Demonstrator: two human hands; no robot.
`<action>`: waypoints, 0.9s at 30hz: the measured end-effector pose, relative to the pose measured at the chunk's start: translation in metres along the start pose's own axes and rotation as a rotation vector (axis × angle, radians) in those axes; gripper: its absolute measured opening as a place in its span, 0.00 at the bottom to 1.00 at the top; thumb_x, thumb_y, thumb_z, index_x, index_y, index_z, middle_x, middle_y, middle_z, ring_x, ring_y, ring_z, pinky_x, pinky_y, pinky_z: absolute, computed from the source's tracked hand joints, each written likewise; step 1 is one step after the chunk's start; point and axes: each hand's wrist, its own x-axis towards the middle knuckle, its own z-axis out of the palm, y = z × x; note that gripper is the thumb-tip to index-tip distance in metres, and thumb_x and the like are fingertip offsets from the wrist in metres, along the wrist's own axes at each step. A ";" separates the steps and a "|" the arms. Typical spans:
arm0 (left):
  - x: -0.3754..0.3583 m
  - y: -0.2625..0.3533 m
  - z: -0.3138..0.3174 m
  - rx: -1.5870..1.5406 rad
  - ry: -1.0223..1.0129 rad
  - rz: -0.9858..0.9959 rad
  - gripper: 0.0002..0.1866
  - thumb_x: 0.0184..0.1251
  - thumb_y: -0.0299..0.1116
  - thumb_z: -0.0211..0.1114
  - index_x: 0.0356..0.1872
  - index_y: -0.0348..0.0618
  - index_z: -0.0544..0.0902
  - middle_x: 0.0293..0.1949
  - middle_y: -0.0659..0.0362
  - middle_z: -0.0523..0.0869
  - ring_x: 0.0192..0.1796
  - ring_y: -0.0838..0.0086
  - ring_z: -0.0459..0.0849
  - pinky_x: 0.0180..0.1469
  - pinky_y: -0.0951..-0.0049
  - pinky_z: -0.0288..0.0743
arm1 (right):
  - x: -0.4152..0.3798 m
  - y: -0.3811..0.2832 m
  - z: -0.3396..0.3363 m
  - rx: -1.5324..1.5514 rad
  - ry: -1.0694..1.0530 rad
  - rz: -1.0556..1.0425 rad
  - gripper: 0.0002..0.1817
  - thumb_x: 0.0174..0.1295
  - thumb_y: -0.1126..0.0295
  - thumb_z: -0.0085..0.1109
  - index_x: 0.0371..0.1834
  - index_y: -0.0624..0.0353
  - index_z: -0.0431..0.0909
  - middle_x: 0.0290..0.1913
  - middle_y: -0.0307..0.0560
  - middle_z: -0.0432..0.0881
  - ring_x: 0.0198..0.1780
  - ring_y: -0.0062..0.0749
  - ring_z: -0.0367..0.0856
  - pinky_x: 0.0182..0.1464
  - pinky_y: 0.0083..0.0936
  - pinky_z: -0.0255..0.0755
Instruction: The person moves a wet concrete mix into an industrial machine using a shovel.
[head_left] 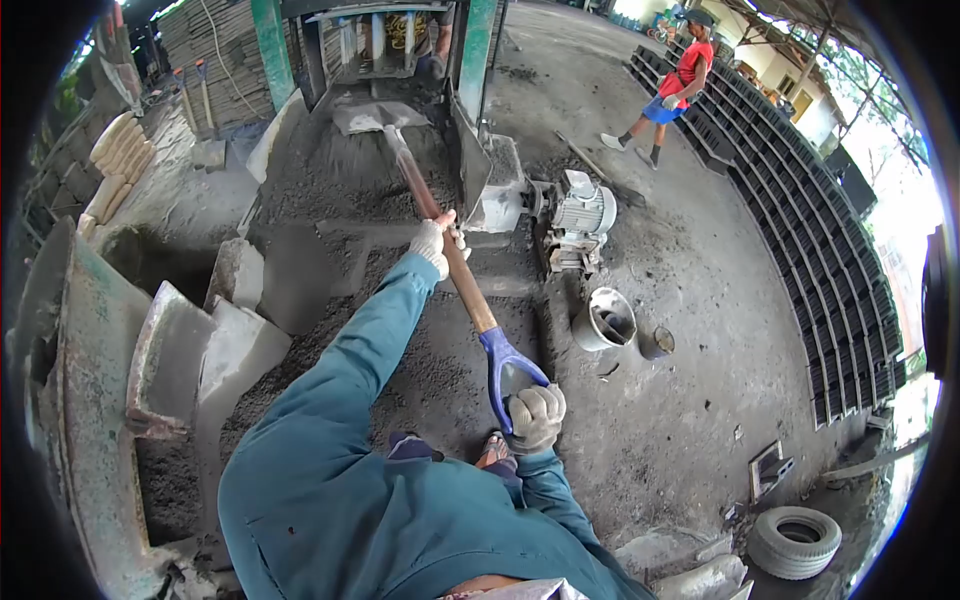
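A shovel [465, 280] with a wooden shaft and a blue D-shaped handle runs from my body up toward the dark heap. My left hand [438, 246], in a pale glove, is wrapped round the middle of the shaft. Lower down, my right hand [536, 417], gloved too, grips the blue handle at its end. The metal blade [368, 117] lies on top of the heap of dark gritty material [350, 165], between metal side walls under a green frame [473, 60]. Whether the blade carries any material cannot be made out clearly.
An electric motor [584, 212], a white bucket [605, 320] and a small can [657, 343] stand to the right. Farther right are stacked dark blocks [800, 250], a tire [794, 543] and a person in red [690, 75]. Metal plates [170, 360] lean at the left.
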 end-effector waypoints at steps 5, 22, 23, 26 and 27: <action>-0.065 -0.001 -0.013 -0.108 -0.305 0.025 0.16 0.63 0.50 0.69 0.29 0.53 0.76 0.27 0.61 0.77 0.28 0.67 0.75 0.41 0.52 0.72 | -0.083 0.081 0.046 0.262 -0.144 0.227 0.13 0.43 0.74 0.67 0.35 0.52 0.81 0.44 0.43 0.81 0.49 0.46 0.81 0.55 0.42 0.74; -0.106 -0.092 -0.184 -0.585 0.487 0.345 0.18 0.65 0.53 0.67 0.32 0.50 0.74 0.25 0.63 0.76 0.27 0.71 0.77 0.38 0.55 0.75 | -0.102 0.174 0.118 1.000 -0.379 1.603 0.07 0.55 0.75 0.64 0.36 0.61 0.78 0.26 0.44 0.81 0.20 0.32 0.78 0.22 0.29 0.74; -0.079 -0.120 -0.195 -0.588 0.501 0.260 0.20 0.64 0.54 0.68 0.33 0.49 0.74 0.26 0.63 0.75 0.28 0.72 0.78 0.38 0.54 0.76 | -0.107 0.178 0.128 0.987 -0.410 1.629 0.07 0.56 0.75 0.65 0.37 0.61 0.78 0.26 0.45 0.81 0.21 0.33 0.79 0.22 0.29 0.74; 0.011 -0.228 -0.254 -0.509 0.722 -0.015 0.17 0.68 0.49 0.63 0.28 0.49 0.72 0.20 0.61 0.74 0.21 0.67 0.73 0.31 0.52 0.73 | -0.163 0.193 0.135 0.878 -0.295 1.799 0.07 0.57 0.74 0.65 0.38 0.61 0.80 0.27 0.45 0.81 0.24 0.33 0.80 0.22 0.29 0.74; 0.043 -0.281 -0.286 -0.585 0.734 -0.157 0.16 0.69 0.47 0.63 0.27 0.50 0.73 0.20 0.61 0.73 0.20 0.66 0.72 0.29 0.54 0.72 | -0.193 0.201 0.131 0.803 -0.127 1.898 0.07 0.58 0.74 0.65 0.38 0.61 0.81 0.28 0.45 0.81 0.26 0.33 0.81 0.22 0.29 0.74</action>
